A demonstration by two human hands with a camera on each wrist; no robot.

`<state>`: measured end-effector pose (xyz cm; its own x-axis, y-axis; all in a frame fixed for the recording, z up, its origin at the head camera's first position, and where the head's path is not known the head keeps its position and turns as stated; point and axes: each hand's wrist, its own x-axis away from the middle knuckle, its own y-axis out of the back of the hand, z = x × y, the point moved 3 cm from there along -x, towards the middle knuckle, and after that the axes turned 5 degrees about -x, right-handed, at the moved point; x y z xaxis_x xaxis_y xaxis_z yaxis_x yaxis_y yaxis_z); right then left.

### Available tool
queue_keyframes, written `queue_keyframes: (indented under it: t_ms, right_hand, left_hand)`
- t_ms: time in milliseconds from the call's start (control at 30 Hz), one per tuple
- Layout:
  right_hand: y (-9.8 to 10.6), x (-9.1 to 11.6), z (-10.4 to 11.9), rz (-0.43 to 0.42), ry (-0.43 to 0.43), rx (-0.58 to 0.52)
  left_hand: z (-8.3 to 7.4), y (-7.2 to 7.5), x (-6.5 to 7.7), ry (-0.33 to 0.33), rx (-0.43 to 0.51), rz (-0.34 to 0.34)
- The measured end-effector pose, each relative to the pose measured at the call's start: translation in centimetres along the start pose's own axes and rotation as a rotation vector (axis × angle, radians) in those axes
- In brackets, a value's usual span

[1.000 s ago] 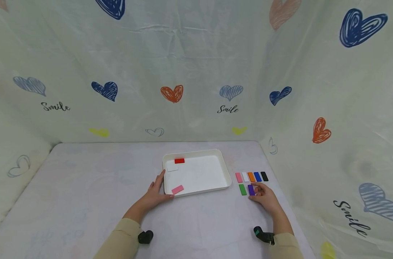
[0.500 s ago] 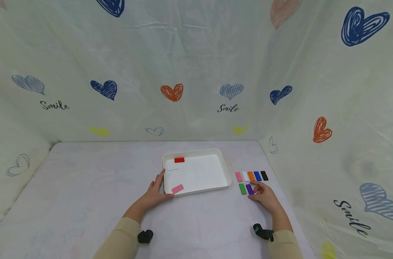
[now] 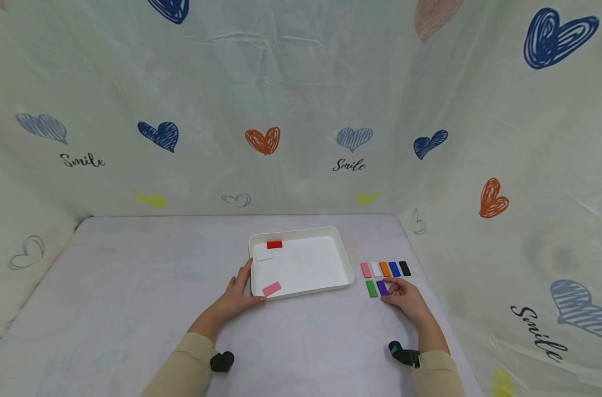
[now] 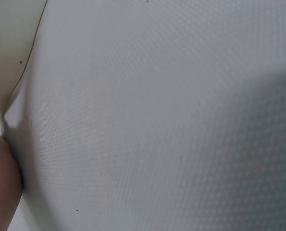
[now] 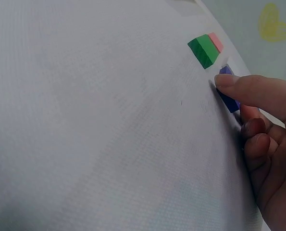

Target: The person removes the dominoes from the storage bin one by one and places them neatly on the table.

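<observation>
My right hand (image 3: 405, 300) pinches a flat purple block (image 3: 382, 288) by its ends, thumb at the near end and index finger at the far one. In the right wrist view the thumb overlaps the purple block (image 5: 229, 102), and the other fingers curl beneath. A green block (image 3: 371, 289) lies just left of it. My left hand (image 3: 236, 302) rests at the near left corner of a white tray (image 3: 303, 293), fingers along its left side and thumb at the front rim. Inside the tray are a red block (image 3: 274, 245), a white block (image 3: 264, 256) and a pink block (image 3: 272, 288).
Behind the purple block runs a row of blocks: pink (image 3: 365, 270), white (image 3: 376, 269), orange (image 3: 385, 269), blue (image 3: 394, 269) and black (image 3: 404, 268). The pale cloth-covered table (image 3: 147, 292) ends at a heart-printed curtain (image 3: 301, 182) at the back and right.
The purple block has turned a little and shifted slightly left, toward the green one, with the right hand's fingers at it. The left hand and the tray have stayed in place.
</observation>
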<state>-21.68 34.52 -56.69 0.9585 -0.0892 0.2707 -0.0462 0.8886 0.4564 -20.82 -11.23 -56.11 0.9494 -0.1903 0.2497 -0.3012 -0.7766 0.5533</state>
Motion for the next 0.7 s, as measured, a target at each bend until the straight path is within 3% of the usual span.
queue_keyframes:
  t_ms: [700]
  right_hand:
    - [-0.1,0.03,0.59,0.007,0.0,0.022]
  left_hand:
    - [-0.09,0.03,0.18,0.008,0.003,-0.006]
